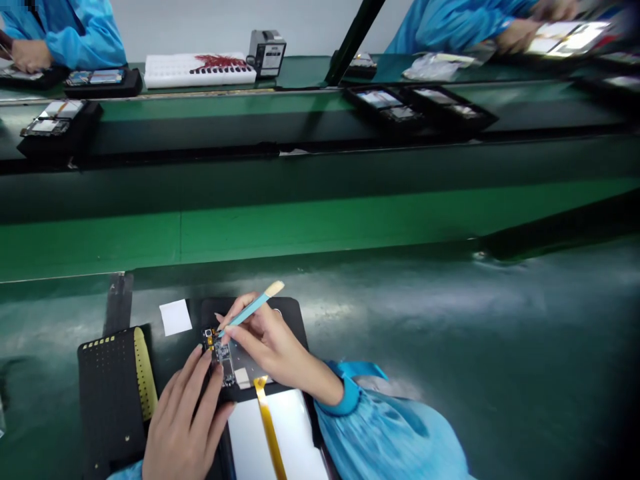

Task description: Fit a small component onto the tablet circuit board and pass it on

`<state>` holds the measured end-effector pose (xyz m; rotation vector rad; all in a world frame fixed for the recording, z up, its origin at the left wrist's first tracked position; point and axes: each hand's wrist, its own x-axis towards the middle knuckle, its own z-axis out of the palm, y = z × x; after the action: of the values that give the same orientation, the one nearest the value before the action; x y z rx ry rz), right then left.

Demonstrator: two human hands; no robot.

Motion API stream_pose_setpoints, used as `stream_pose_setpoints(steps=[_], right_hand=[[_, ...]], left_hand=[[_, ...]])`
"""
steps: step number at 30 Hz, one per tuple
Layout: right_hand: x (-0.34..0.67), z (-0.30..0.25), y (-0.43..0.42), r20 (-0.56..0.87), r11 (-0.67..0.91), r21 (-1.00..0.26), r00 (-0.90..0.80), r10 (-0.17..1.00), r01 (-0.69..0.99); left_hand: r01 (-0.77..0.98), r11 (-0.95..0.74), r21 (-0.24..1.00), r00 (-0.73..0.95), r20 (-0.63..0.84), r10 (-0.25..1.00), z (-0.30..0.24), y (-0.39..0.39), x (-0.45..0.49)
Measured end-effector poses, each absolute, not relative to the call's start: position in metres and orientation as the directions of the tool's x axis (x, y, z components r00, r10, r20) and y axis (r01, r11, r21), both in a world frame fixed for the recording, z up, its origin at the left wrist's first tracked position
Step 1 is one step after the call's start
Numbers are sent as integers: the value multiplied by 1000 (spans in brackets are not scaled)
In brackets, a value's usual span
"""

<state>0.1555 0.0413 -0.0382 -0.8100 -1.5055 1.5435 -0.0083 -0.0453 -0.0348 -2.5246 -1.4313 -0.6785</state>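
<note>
An opened tablet-like device (280, 427) lies before me, with a pale battery panel and an orange tape strip across it. Along its upper left runs a circuit board (225, 363) with a small camera module (209, 335) at the corner. My right hand (263, 337) pinches blue tweezers (250, 310) with a cream end, their tip down at the board near the module. My left hand (187, 413) lies with fingers stretched out, fingertips at the board's left edge. Beneath the device shows a black pad (290, 313).
Left of the device sits a black perforated holder (107, 400) with a yellow inner side. A white paper square (175, 317) lies above it. Across, a belt (225, 127) carries several opened devices on black trays; two co-workers in blue sleeves (85, 33) work beyond, near a small box (267, 53).
</note>
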Motion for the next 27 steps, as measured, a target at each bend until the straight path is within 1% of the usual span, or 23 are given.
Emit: stream_pose_setpoints(steps=[3, 8, 19, 27], right_hand=[[153, -39, 41, 97, 55, -993, -467, 879, -102], [151, -39, 42, 116, 101, -993, -473, 874, -58], [153, -37, 41, 163, 190, -982, -491, 856, 5], [152, -40, 40, 209, 255, -966, -471, 857, 35]], left_hand=[[856, -505, 110, 408, 457, 791, -37, -46, -9], [850, -510, 135, 404, 455, 794, -39, -47, -9], [841, -524, 136, 421, 444, 791, -39, -46, -8], [844, -526, 102, 437, 436, 787, -37, -45, -7]])
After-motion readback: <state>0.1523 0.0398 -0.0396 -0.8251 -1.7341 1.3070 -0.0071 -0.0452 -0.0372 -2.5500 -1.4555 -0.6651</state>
